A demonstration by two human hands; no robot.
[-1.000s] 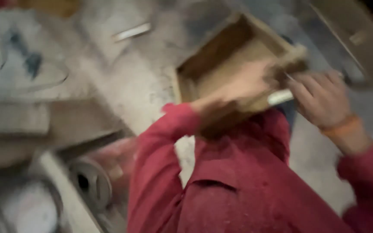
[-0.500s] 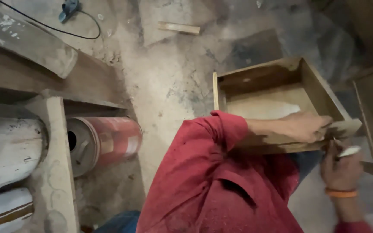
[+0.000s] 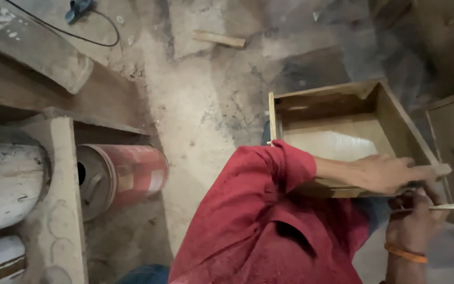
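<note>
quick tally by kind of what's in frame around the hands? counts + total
Hands: 2 (left hand, right hand)
Open wooden box: 1
Thin flat tool in the right hand: 1
Red roll: 1
White cylinders: 2
Loose wood offcut: 1
Black cable: 1
Total: 9

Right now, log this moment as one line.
left hand: on drawer front corner | right hand: holds thin tool at corner | drawer: open, empty, on floor
</note>
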